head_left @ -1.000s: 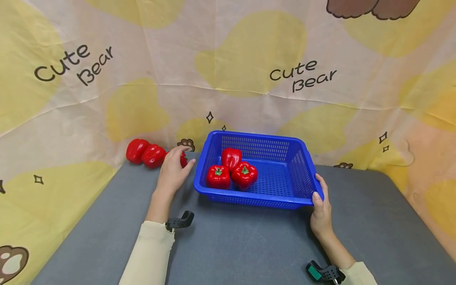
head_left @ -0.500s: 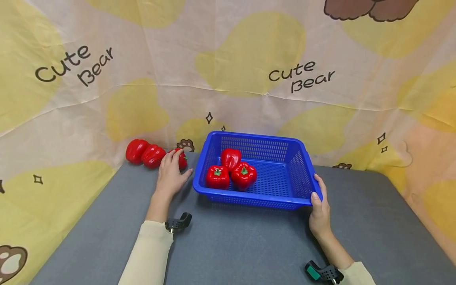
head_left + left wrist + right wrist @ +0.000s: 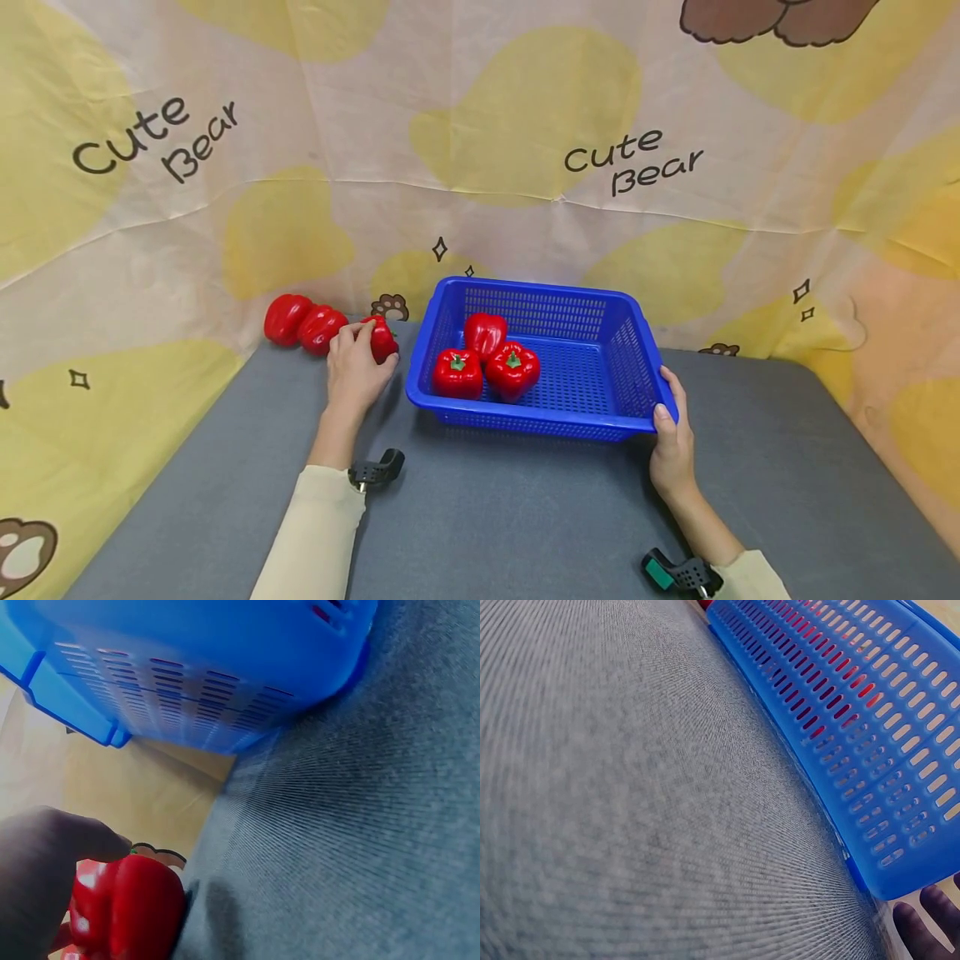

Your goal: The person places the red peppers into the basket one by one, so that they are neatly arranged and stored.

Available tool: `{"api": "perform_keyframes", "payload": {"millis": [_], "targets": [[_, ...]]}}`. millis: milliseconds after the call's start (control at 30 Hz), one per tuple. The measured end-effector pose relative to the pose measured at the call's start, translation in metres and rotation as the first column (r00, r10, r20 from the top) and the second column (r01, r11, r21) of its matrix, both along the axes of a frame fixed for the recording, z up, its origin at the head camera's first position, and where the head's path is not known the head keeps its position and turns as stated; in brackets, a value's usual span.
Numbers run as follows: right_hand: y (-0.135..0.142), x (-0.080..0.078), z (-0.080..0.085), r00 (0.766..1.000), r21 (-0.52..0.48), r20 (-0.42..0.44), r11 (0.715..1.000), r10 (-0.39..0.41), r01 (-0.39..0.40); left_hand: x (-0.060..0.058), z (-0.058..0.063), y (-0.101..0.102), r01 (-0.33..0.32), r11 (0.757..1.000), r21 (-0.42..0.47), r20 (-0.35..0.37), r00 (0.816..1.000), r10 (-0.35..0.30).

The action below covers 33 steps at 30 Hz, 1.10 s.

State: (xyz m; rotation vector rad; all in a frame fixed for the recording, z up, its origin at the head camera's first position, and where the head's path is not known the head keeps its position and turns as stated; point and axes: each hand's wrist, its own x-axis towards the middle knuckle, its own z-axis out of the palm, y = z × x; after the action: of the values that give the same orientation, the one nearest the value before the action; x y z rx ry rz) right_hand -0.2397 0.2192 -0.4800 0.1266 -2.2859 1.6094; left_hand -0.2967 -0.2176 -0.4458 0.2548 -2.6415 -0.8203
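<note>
while my left hand [image 3: 356,367] is grasping a red pepper [image 3: 384,340] between thumb and fingers, my right hand [image 3: 673,450] is clasping the right end of a blue basket [image 3: 540,417], thumb over the rim and fingers along the outer wall. the grasped unit is sitting outside the basket, to its left and apart from it, green stem facing the basket; whether it is bearing on the gray table [image 3: 510,508], i cannot tell. to its left, two loose peppers [image 3: 287,321] are lying side by side on the table, the nearer one just beside my left fingers. three contained peppers [image 3: 513,371] are clustering in the left portion of the basket, two of them showing green stems. a black wrist mount [image 3: 378,471] is encircling my left wrist. behind the table, a patterned cloth [image 3: 525,108] is hanging, bearing the words "cute bear".
</note>
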Motion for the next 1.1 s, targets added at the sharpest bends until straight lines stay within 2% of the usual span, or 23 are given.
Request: {"api": "perform_keyframes", "payload": {"millis": [200,367,633,900,1100], "targets": [[0.0001,0.0,-0.0005,1.0,0.005,0.0,1.0,0.0,0.0,-0.0036,-0.0087,-0.0021,0.053,0.991,0.12,0.019,0.998,-0.056],[0.0001,-0.0005,-0.0023,1.0,-0.01,-0.018,1.0,0.013,-0.013,-0.0047,-0.0102,-0.0006,0.09,0.988,0.128,0.002,0.996,-0.091],[-0.0003,0.0002,-0.0026,0.999,-0.016,-0.03,1.0,0.018,-0.019,-0.0048,-0.0093,0.0038,0.005,0.984,0.177,-0.039,0.999,0.002],[0.0011,0.0007,-0.0004,1.0,0.009,-0.01,1.0,-0.007,0.007,-0.0037,-0.0058,0.0073,-0.02,0.985,0.172,-0.067,0.997,0.032],[0.0008,0.0016,0.0006,1.0,0.016,-0.007,1.0,0.002,-0.002,-0.0018,-0.0049,0.0054,-0.073,0.974,0.216,-0.022,0.997,0.079]]}}
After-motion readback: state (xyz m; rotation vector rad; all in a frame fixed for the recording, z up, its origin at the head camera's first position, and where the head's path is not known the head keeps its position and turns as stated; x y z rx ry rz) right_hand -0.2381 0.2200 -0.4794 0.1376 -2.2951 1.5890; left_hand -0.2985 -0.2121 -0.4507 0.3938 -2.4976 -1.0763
